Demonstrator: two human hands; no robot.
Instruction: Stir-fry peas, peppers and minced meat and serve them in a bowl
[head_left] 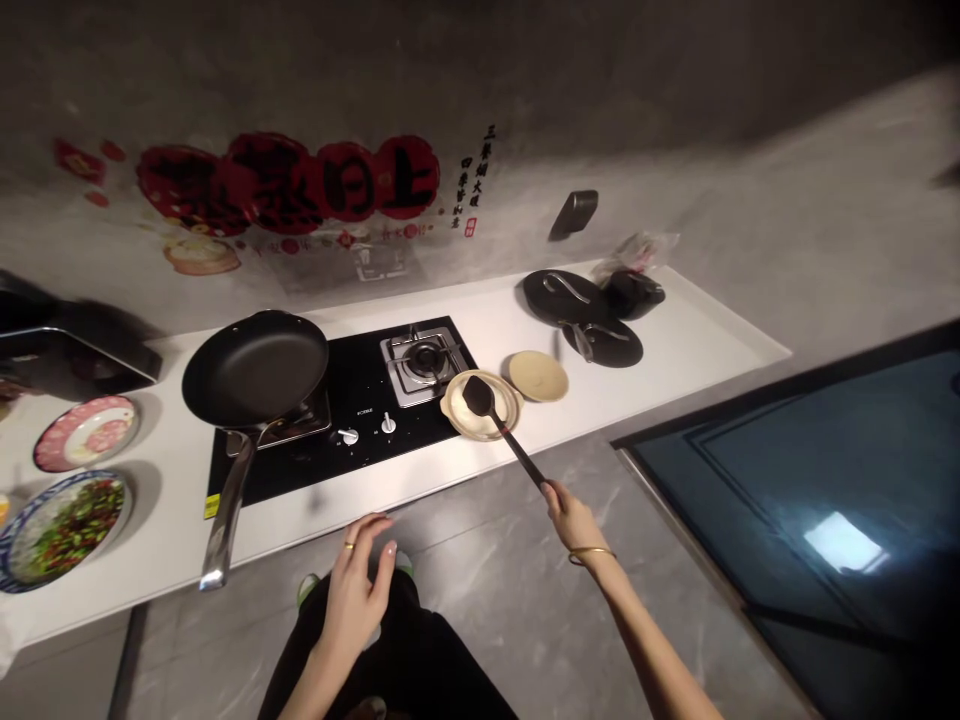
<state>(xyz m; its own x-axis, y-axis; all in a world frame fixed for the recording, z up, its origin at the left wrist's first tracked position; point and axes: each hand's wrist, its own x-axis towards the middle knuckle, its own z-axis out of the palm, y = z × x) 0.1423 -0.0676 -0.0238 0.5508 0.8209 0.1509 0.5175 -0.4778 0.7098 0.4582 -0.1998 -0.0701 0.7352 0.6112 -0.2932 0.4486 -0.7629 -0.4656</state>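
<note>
My right hand [574, 520] is closed round the end of a long black spatula [517, 452]. The spatula's dark head is over a beige, lidded-looking clay pot [454, 415] with small side handles; whether it touches the pot, I cannot tell. Beside that pot is a round beige dish or lid [540, 376]. My left hand [360, 580] hangs in front of the counter edge, thumb and fingers apart, holding nothing. On the left burner sits a black frying pan [255, 365], its shiny metal handle [227, 520] pointing toward me past the counter's front.
A black gas hob [352, 465] has a bare right burner [424, 358]. At left stand a bowl of chopped green and red food [71, 530] and a pink-patterned plate [86, 433]. Dark pan lids [562, 297] and a plastic bag [637, 252] lie at the back right.
</note>
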